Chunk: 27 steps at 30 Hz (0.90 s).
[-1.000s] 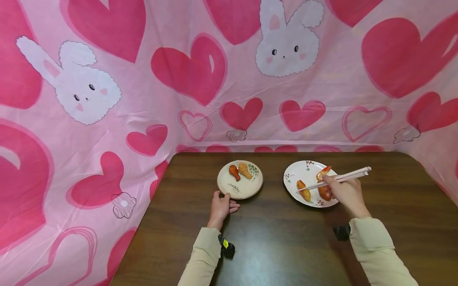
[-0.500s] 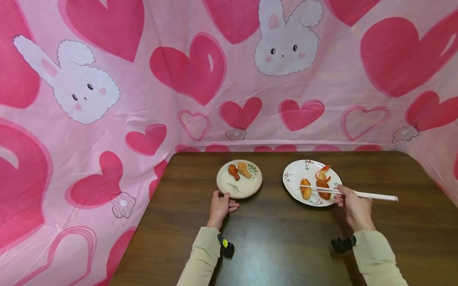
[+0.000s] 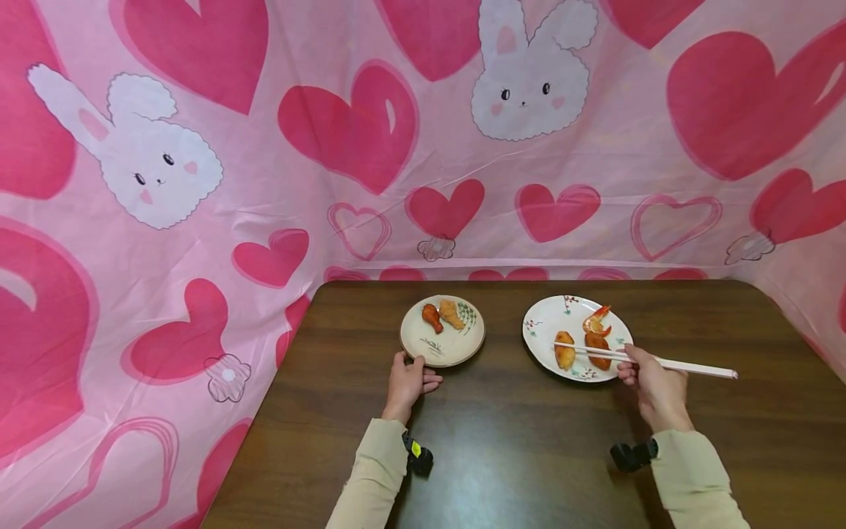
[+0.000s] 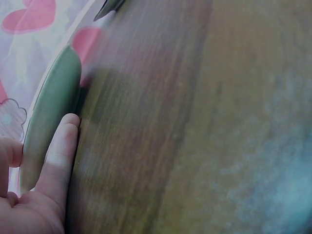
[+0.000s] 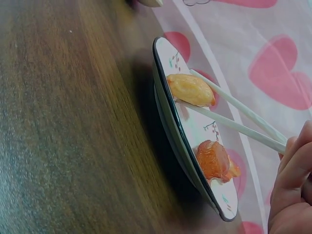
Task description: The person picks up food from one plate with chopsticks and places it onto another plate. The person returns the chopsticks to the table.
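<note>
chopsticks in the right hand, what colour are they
The chopsticks are whitish, showing best in the right wrist view.

Pale beige sleeves on both sides, folks; the left sleeve (image 3: pixel 370 470) lightly creased, finishing in a plain cuff (image 3: pixel 391 435); a chunky black wrist camera (image 3: pixel 420 461) there, flashing a bright yellow label (image 3: pixel 416 449); across to the right sleeve (image 3: pixel 699 481), same beige cloth; another black camera unit (image 3: pixel 633 455), compact and blocky; left hand (image 3: pixel 405 383) bare, right hand (image 3: pixel 659 393) bare too.
</note>
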Each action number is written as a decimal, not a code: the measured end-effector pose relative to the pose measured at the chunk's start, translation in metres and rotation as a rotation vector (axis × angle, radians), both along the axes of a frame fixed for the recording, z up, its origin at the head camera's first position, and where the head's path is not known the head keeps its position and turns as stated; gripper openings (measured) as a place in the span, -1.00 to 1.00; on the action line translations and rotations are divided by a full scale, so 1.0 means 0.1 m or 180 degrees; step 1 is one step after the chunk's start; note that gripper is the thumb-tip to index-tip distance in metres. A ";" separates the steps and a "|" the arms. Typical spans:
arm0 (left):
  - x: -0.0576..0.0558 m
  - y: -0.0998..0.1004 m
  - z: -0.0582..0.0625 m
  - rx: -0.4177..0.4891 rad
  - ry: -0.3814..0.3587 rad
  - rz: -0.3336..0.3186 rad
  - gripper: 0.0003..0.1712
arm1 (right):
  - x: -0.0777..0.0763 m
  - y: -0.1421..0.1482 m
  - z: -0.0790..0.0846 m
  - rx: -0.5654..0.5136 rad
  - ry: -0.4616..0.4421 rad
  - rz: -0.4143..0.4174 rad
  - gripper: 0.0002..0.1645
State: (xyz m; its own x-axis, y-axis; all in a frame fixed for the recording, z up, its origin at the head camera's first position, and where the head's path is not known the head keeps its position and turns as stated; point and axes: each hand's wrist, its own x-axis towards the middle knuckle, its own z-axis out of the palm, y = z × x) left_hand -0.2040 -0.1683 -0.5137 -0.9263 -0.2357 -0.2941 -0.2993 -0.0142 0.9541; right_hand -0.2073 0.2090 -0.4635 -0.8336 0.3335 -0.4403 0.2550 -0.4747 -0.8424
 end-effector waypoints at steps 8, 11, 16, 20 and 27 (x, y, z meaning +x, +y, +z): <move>-0.01 0.01 0.00 -0.0019 -0.0040 0.0016 -0.37 | 0.01 0.03 -0.01 -0.0110 -0.0026 -0.0033 -0.77; -0.01 0.01 0.01 -0.0011 -0.0050 0.0024 -0.37 | 0.01 0.03 -0.01 -0.0128 -0.0052 -0.0044 -0.77; -0.01 0.01 0.01 -0.0001 -0.0036 0.0020 -0.39 | 0.02 0.02 0.00 -0.0163 -0.0064 -0.0067 -0.76; -0.01 0.01 0.01 -0.0007 -0.0039 0.0018 -0.38 | 0.02 0.01 0.01 -0.0228 -0.0043 -0.0110 -0.76; 0.00 0.02 0.03 -0.0022 -0.0047 0.0009 -0.39 | 0.02 -0.01 0.03 -0.0331 0.0066 -0.0106 -0.76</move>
State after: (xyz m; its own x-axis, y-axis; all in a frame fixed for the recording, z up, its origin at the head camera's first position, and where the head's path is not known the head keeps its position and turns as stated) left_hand -0.2041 -0.1668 -0.5110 -0.9212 -0.2405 -0.3060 -0.3132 -0.0085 0.9496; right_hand -0.2056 0.2082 -0.4601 -0.8322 0.3146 -0.4566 0.2205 -0.5677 -0.7931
